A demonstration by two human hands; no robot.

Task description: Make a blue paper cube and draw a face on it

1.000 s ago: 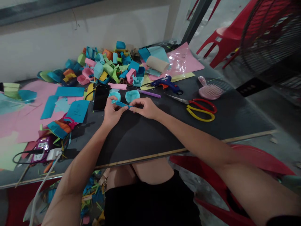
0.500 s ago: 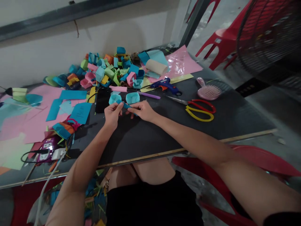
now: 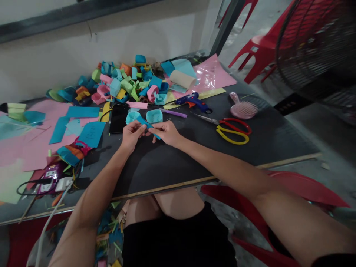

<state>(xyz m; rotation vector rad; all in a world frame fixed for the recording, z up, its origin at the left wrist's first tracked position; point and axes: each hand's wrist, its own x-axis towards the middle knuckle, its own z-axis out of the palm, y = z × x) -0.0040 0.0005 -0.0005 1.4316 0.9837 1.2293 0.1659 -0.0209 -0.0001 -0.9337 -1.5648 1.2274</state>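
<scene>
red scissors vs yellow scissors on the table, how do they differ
The red scissors lie farther from the person, and their long metal blades show, pointing left toward the glue gun. The yellow scissors lie nearer the table edge, partly tucked under the red pair, so their blades cannot be made out. Both lie flat on the dark table, touching, with looped plastic handles, well right of the right hand.

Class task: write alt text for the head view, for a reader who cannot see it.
Two bare hands, left hand and right hand, pinch a blue paper strip above a black table. Behind lie folded paper pieces, a blue glue gun, scissors and a pink hairbrush.
</scene>
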